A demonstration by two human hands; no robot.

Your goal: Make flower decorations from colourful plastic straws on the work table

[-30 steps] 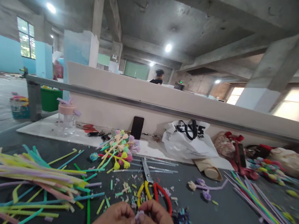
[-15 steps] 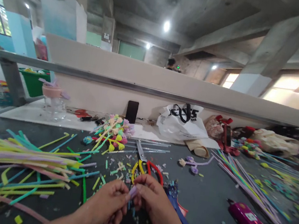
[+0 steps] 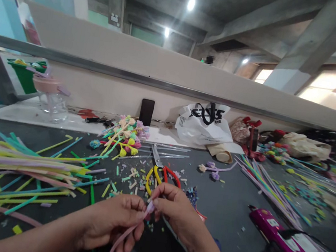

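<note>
My left hand is closed around a pink pipe cleaner, whose free end hangs down past my palm. At its upper end sits a small lilac bud, which my right hand pinches between thumb and fingers. The two hands almost meet over the dark table. Just beyond them lie scissors with yellow and red handles, partly covered by my right fingers. Short pipe cleaner clippings are scattered beside the scissors. Most of a blue tool is hidden under my right forearm.
Loose pipe cleaners are heaped at left. Behind are a bunch of pipe cleaner flowers, a phone, a clear jug and a white bag. A lilac flower stem and magenta corded device lie at right.
My view has tilted down and shifted slightly right. The pink stem below my left hand now shows more clearly, and my right forearm covers more of the blue tool.
</note>
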